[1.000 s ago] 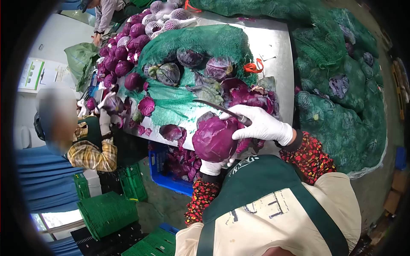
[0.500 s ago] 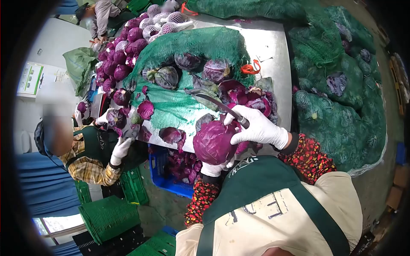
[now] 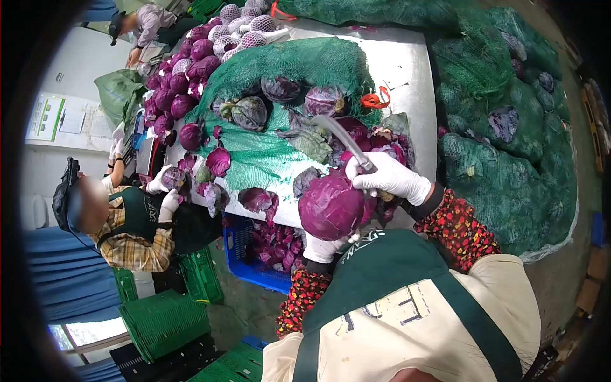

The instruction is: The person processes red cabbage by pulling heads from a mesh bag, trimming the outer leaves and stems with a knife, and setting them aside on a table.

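A trimmed red cabbage rests in my left hand, whose white-gloved fingers cup it from below at the table's near edge. My right hand, also in a white glove, is closed around the handle of a curved knife. The blade points up and away over the table. The fingers of this hand lie against the cabbage's right side. Behind and right of the cabbage is a heap of loose purple outer leaves, partly covered by my right hand.
Untrimmed cabbages lie in an opened green mesh bag. Trimmed cabbages are piled at the far left. A blue crate of leaves stands below the table edge. A co-worker handles a cabbage at left. Full mesh sacks lie right.
The cabbage has shifted slightly right in my left hand. My right hand has tilted the knife, its tip now higher and further right. The co-worker's hands have come closer together.
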A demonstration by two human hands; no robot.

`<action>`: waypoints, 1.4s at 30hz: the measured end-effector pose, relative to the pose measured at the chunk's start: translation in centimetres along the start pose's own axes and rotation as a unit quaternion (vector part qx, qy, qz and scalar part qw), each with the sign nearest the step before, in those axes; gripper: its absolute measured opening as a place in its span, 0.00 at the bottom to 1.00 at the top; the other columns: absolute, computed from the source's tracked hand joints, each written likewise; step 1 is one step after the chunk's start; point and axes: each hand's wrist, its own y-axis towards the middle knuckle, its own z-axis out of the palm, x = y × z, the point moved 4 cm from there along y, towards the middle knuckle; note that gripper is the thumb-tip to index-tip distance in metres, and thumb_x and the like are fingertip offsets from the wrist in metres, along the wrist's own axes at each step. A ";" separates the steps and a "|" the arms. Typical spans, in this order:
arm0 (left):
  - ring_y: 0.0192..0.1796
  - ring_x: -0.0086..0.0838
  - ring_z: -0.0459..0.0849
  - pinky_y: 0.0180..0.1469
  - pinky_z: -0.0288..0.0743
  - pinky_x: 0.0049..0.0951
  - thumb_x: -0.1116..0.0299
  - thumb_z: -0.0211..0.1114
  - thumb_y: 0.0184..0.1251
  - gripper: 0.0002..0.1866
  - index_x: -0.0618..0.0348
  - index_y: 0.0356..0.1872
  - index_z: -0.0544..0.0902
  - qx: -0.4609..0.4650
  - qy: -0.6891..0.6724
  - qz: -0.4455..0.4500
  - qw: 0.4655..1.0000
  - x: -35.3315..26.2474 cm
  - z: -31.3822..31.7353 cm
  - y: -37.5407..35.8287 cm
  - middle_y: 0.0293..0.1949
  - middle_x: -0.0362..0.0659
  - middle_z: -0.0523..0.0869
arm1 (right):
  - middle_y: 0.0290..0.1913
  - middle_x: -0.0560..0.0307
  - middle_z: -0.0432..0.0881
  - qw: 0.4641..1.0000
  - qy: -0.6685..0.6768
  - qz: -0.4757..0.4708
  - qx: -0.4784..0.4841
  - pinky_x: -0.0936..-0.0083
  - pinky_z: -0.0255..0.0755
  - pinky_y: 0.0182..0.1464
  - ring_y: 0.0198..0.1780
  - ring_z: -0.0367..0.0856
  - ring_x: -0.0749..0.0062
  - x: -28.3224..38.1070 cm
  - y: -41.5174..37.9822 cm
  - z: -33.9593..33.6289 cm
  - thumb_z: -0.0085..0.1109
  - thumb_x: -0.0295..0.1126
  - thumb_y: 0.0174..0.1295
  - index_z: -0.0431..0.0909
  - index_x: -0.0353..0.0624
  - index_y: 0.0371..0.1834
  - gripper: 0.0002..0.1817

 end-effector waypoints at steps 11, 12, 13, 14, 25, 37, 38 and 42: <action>0.67 0.38 0.71 0.64 0.71 0.46 0.49 0.52 0.72 0.32 0.54 0.72 0.63 -0.048 -0.892 -0.054 0.447 -1.8 0.2 0.7 0.71 0.43 0.68 | 0.29 0.67 0.78 0.999 -0.033 0.019 -0.003 0.84 0.69 0.28 0.26 0.74 0.86 0.4 -2.6 1.1 0.64 0.32 0.64 0.79 0.42 0.35 0.06; 0.68 0.42 0.71 0.59 0.75 0.48 0.46 0.49 0.73 0.33 0.53 0.72 0.63 -0.036 -0.771 -0.021 0.635 -2.4 -0.1 0.9 0.71 0.47 0.68 | 0.30 0.67 0.79 0.994 -0.067 0.010 0.090 0.84 0.69 0.28 0.26 0.74 0.86 1.2 -3.5 2.3 0.64 0.31 0.64 0.79 0.42 0.36 0.06; 0.68 0.43 0.71 0.56 0.76 0.49 0.45 0.47 0.73 0.33 0.52 0.73 0.63 -0.028 -0.695 -0.007 0.718 -2.8 -0.3 0.9 0.71 0.49 0.68 | 0.30 0.67 0.79 0.979 -0.100 0.001 0.180 0.84 0.69 0.28 0.26 0.74 0.86 1.5 -4.1 3.3 0.64 0.31 0.63 0.80 0.42 0.37 0.05; 0.68 0.45 0.71 0.54 0.78 0.49 0.44 0.46 0.74 0.33 0.51 0.73 0.62 -0.023 -0.611 0.009 0.791 -3.1 -0.5 0.9 0.71 0.51 0.68 | 0.31 0.67 0.80 0.961 -0.124 -0.040 0.243 0.84 0.69 0.30 0.29 0.74 0.87 0.7 -4.2 3.7 0.64 0.30 0.63 0.80 0.41 0.39 0.06; 0.64 0.36 0.77 0.62 0.76 0.38 0.71 0.77 0.51 0.44 0.58 0.70 0.62 -0.190 0.324 0.147 0.915 -7.8 0.4 0.5 0.65 0.45 0.75 | 0.37 0.52 0.84 0.971 -0.203 0.032 -0.120 0.70 0.77 0.44 0.41 0.84 0.72 0.9 -0.1 3.1 0.69 0.39 0.55 0.74 0.38 0.48 0.22; 0.48 0.41 0.83 0.45 0.79 0.55 0.33 0.43 0.67 0.40 0.49 0.73 0.60 -0.158 0.564 -0.045 0.810 -2.3 -1.4 0.7 0.63 0.45 0.74 | 0.26 0.66 0.75 0.995 0.066 -0.045 -0.060 0.83 0.68 0.25 0.22 0.73 0.86 0.4 -0.7 2.3 0.58 0.22 0.54 0.75 0.37 0.46 0.14; 0.43 0.38 0.82 0.43 0.80 0.48 0.36 0.45 0.69 0.38 0.49 0.72 0.62 -0.071 0.266 -0.019 0.961 -2.2 -0.5 1.0 0.58 0.46 0.77 | 0.26 0.66 0.75 0.995 0.066 -0.044 -0.060 0.83 0.68 0.25 0.22 0.73 0.86 0.6 -1.0 2.1 0.58 0.22 0.54 0.75 0.37 0.46 0.14; 0.35 0.34 0.82 0.39 0.81 0.34 0.42 0.49 0.72 0.33 0.49 0.71 0.65 0.114 -0.463 0.033 0.879 -4.6 2.0 1.0 0.47 0.47 0.82 | 0.28 0.64 0.77 0.993 -0.027 -0.030 -0.113 0.82 0.73 0.29 0.26 0.77 0.84 1.3 -1.5 -1.4 0.60 0.24 0.53 0.74 0.37 0.48 0.17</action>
